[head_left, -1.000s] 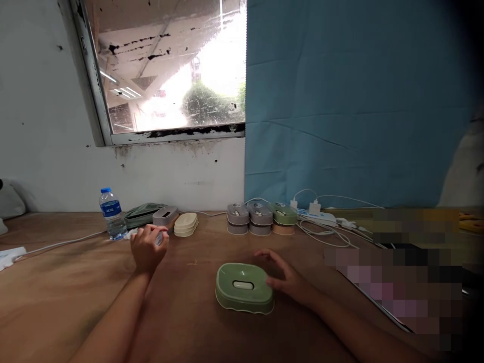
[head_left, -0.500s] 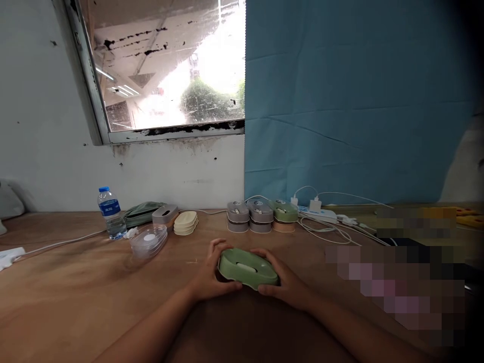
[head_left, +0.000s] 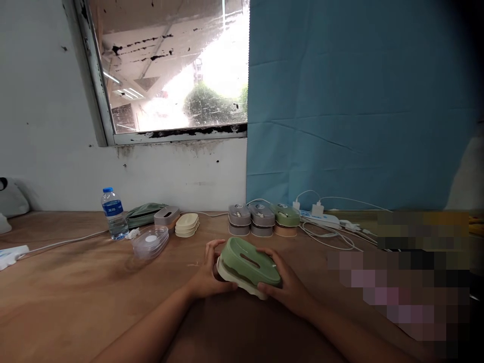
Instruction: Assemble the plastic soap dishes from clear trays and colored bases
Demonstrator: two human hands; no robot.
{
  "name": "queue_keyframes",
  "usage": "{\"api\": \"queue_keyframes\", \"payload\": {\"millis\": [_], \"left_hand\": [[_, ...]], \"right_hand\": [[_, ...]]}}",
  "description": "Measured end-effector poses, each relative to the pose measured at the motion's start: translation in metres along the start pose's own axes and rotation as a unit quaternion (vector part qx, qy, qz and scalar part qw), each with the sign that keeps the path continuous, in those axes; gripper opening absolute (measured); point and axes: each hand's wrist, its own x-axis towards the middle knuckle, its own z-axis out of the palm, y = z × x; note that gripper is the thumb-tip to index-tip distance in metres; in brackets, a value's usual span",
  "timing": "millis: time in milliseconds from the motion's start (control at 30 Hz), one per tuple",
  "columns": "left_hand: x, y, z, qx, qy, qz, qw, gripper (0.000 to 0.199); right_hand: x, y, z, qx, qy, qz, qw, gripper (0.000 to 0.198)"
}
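Observation:
A green oval plastic lid (head_left: 247, 256) with a long slot in its top is tilted in front of me, its near side raised. Against its underside lies a cream oval piece (head_left: 242, 286) with a wavy rim, partly hidden by the lid. My left hand (head_left: 212, 275) is closed round the left end, thumb at the cream rim and fingers behind. My right hand (head_left: 285, 282) grips the right end of the green lid, thumb in front and fingers over the far edge. Both hands are above the near part of the brown table (head_left: 75, 302).
At the back stand several oval lunch boxes (head_left: 261, 219), grey and green. Left of them are a stack of cream oval pieces (head_left: 187, 225), a grey box (head_left: 166, 217), clear plastic lids (head_left: 151, 242), and a water bottle (head_left: 114, 217). A power strip (head_left: 321, 218) with white cables lies right.
Both hands have tipped the green lid more toward me. The cream rim beneath it now shows much more, with a gap along the lid's near edge. The camera view has shifted slightly.

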Motion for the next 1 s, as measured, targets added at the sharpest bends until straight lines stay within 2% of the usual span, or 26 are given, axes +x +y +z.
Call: {"api": "queue_keyframes", "payload": {"millis": [67,133,233,400,567,733,867,1000], "left_hand": [[0.001,-0.002,0.0,0.034,0.009,0.037,0.999,0.087],[0.002,-0.005,0.002,0.079,0.033,0.045,0.995,0.085],[0.003,-0.01,0.004,0.113,0.054,0.009,0.992,0.089],[0.001,-0.01,0.005,0.138,0.022,-0.03,0.99,0.089],[-0.003,0.0,0.0,0.192,0.034,0.067,0.978,0.078],[-0.007,0.019,-0.007,0.233,-0.036,0.154,0.96,0.058],[-0.008,0.031,-0.012,0.251,-0.058,0.195,0.946,0.039],[-0.009,0.032,-0.013,0.262,-0.054,0.225,0.937,0.032]], "right_hand": [[0.001,0.002,0.0,0.003,0.006,0.004,1.0,0.061],[0.002,0.004,0.0,0.013,0.008,0.011,1.0,0.059],[0.003,0.005,-0.001,0.039,0.013,0.026,0.999,0.056],[0.005,0.007,-0.001,0.093,0.028,0.045,0.994,0.052],[0.004,0.009,-0.001,0.13,-0.002,0.054,0.99,0.057],[0.002,0.006,-0.002,0.131,-0.042,0.025,0.99,0.066],[0.0,0.005,-0.003,0.139,-0.05,0.019,0.989,0.072],[-0.002,0.006,-0.005,0.133,-0.044,0.01,0.99,0.072]]}}
